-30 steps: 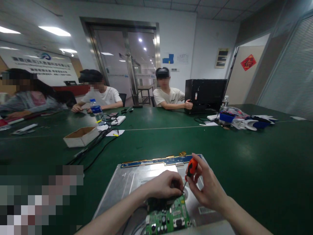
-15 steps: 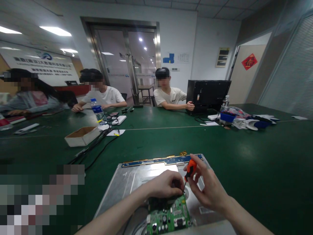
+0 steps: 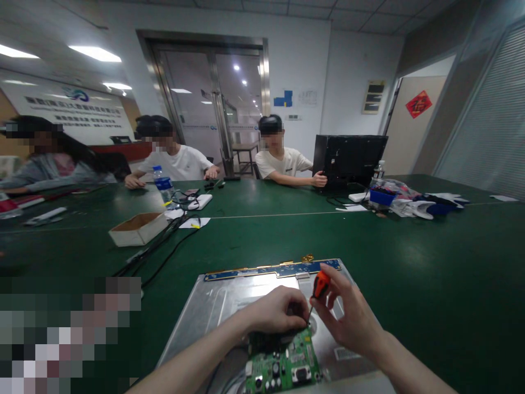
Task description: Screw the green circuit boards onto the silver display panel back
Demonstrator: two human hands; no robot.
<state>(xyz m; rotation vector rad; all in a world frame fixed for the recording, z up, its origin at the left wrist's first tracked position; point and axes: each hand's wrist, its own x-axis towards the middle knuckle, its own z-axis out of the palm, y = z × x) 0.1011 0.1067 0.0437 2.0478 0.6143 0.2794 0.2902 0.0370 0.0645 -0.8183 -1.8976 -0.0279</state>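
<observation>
An orange and black screwdriver (image 3: 321, 284) is gripped at its handle by the fingers of my right hand (image 3: 348, 312). Its thin shaft slants down to the far right corner of a green circuit board (image 3: 301, 355). My left hand (image 3: 283, 309) is closed beside the shaft's tip, thumb and fingers pressed together; whatever they pinch is hidden. Under the board lies a silver metal panel (image 3: 192, 314), with a narrow blue circuit strip (image 3: 266, 272) along its far edge. Grey cables (image 3: 235, 372) run beside the board, partly behind my left forearm.
On the green table (image 3: 430, 284) a small open cardboard box (image 3: 137, 230) stands left, near black cables (image 3: 170, 224) and a water bottle (image 3: 162, 183). Far right are a black monitor (image 3: 350, 158), a blue tray (image 3: 381, 197) and gloves (image 3: 426, 208). Three people sit across the table.
The screwdriver handle and my right hand's fingers have shifted slightly downward, the tip staying at the board's corner. My left hand is nearly still. One person across the table has raised a hand.
</observation>
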